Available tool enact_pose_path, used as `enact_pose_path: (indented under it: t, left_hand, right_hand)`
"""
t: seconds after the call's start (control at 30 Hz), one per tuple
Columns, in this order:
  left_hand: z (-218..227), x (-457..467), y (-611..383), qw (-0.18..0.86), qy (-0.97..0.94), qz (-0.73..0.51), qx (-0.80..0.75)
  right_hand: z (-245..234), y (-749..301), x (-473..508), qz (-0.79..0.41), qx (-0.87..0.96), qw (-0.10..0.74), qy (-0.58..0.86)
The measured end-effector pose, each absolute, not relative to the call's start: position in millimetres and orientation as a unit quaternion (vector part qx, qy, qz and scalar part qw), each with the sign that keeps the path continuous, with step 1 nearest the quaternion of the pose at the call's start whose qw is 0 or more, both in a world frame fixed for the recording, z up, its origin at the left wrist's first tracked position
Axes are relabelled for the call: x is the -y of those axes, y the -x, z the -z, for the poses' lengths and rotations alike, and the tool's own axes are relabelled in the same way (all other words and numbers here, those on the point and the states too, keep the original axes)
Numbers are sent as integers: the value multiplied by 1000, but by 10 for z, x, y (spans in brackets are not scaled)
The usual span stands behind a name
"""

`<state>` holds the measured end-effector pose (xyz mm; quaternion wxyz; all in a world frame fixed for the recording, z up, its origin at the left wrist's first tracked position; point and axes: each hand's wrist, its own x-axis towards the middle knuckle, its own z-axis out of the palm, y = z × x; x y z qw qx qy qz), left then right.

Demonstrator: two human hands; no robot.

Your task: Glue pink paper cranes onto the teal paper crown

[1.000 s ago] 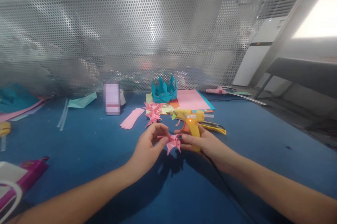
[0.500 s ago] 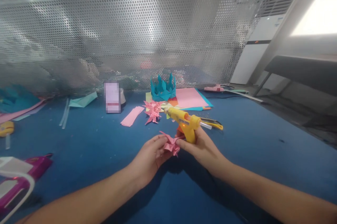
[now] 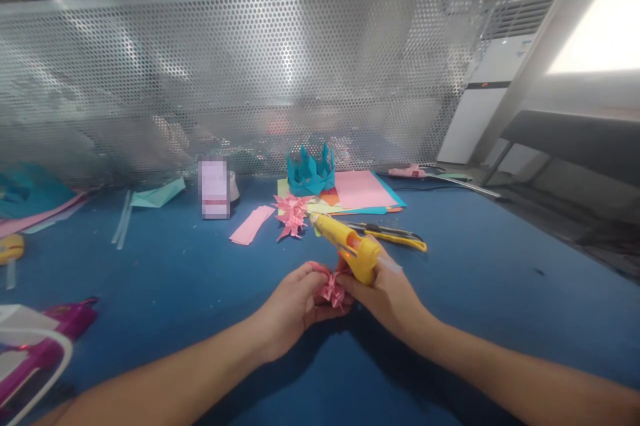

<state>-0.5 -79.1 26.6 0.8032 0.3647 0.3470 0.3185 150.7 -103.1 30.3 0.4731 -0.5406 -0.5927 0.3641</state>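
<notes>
Origami point(image 3: 331, 289) pinched between left hand point(image 3: 294, 306) and right hand point(image 3: 391, 293); gun point(image 3: 369, 258) also in right, beyond origami, nozzle point(image 3: 313, 219) slanting away leftward.

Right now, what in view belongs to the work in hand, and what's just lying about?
Likely in the work:
- pink folded piece, between left hand and right hand
- yellow glue gun, in the right hand
- similar pink pieces, probably

Seemingly lying about:
- blue paper crown
- yellow-and-black tool
- large pink sheet
</notes>
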Motion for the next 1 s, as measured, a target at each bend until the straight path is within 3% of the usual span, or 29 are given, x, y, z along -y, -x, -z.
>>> enact_pose_path:
  t: [0.23, 0.67, 1.0]
  left_hand:
    - [-236, 759, 29, 828, -333, -326, -312]
    - [-189, 822, 23, 764, -385, -395, -335]
    - [-227, 825, 30, 753, -405, -395, -336]
  right_hand:
    - [-250, -1542, 1055, -341, 627, 484, 507]
    - [-292, -1515, 1049, -295, 628, 464, 550]
    - [-280, -1514, 1029, -326, 607, 475, 548]
